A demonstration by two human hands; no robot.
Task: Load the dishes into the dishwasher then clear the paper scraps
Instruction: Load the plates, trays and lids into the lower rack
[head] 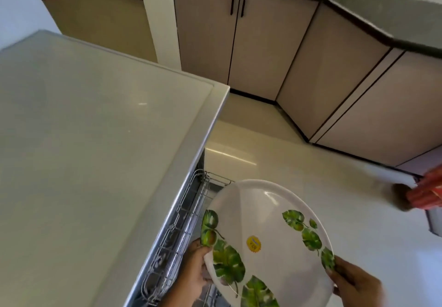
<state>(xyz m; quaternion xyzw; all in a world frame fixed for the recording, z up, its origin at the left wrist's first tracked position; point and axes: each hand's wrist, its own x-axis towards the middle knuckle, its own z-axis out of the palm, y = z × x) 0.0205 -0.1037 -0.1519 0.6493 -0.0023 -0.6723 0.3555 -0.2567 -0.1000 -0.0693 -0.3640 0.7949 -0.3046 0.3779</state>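
Grip first: my left hand (pixel 193 270) curls round the near-left rim of a white leaf-printed plate (pixel 260 211), and my right hand (pixel 356 285) pinches the near-right rim. Between them sits a round yellow sticker (pixel 253 243), print unreadable to me. Beyond my left hand lies the wire dishwasher rack (pixel 167 247), with the plate's edge overlapping it.

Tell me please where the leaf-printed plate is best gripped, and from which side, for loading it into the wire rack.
Grip the plate by its rim at two opposite edges, coming from left and right, as the left hand and right hand do. It is wide, flat and tilted, so probably only the rim offers hold.
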